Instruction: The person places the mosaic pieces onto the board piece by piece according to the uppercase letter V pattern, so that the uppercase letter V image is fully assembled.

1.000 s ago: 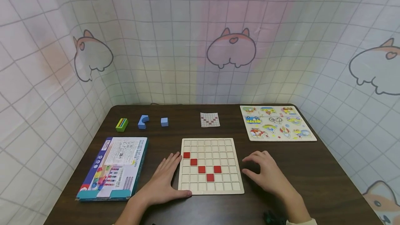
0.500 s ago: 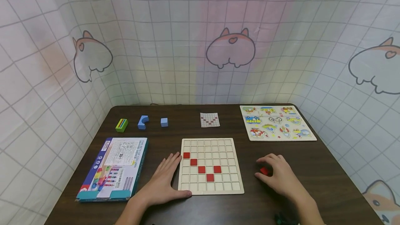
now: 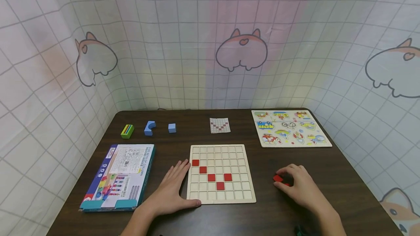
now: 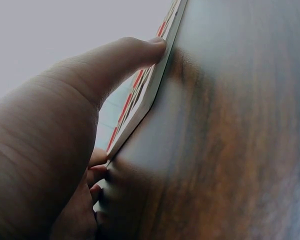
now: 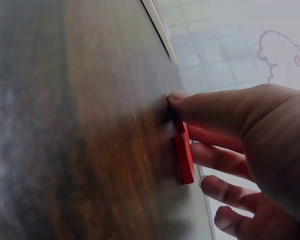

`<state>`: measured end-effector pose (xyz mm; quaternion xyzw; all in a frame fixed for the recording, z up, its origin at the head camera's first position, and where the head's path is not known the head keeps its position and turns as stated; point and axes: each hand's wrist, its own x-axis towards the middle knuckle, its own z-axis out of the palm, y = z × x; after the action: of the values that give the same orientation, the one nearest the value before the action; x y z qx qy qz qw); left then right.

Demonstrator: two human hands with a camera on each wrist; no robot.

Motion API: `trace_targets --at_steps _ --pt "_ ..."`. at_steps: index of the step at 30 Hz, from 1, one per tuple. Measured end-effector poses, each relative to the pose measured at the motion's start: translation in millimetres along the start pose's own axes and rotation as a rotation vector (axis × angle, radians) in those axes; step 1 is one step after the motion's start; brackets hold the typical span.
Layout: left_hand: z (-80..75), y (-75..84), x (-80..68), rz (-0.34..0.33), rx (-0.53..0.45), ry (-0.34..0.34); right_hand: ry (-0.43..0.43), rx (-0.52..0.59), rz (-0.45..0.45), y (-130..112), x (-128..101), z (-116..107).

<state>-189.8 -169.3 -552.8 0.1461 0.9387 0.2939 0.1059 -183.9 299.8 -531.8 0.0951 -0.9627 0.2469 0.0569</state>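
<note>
My left hand (image 3: 170, 192) lies spread at the left of a pale wooden grid board (image 3: 233, 196); its fingertips touch the left edge and its thumb (image 4: 135, 52) rests at the front-left corner. Several red square tiles (image 3: 220, 186) sit in the board's cells. On the table right of the board, my right hand (image 3: 303, 188) has thumb and index finger at opposite edges of a loose red tile (image 3: 278, 178), pinching it. A second red tile (image 5: 185, 159) lies beside it under the hand, partly covered in the head view. The right hand's other fingers are loosely curled.
A small pattern card (image 3: 220, 125) lies behind the board. At back right is a picture puzzle board (image 3: 290, 145). A boxed set (image 3: 131, 170) lies left, with a striped green block (image 3: 127, 131), blue arch block (image 3: 150, 128) and blue cube (image 3: 172, 128) behind.
My right hand has moved right, away from the board's edge, to the loose red tiles, and its thumb and index finger have come to one tile. The left hand and board stay put.
</note>
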Motion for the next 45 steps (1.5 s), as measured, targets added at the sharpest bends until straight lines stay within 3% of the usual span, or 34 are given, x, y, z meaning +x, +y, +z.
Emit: trace_targets --at_steps 10,20,37,45 --pt "1.0 -1.6 1.0 0.007 0.003 0.005 -0.001 -0.003 0.032 2 -1 1" --pt "0.8 -2.7 0.8 0.011 0.006 0.003 -0.044 0.022 -0.018 -2 5 2" --pt "0.6 -3.0 -0.5 0.018 0.001 0.003 0.024 0.043 -0.192 -24 17 11" --pt "1.7 -3.1 1.3 0.007 0.007 0.007 -0.035 0.055 -0.173 -38 28 16"
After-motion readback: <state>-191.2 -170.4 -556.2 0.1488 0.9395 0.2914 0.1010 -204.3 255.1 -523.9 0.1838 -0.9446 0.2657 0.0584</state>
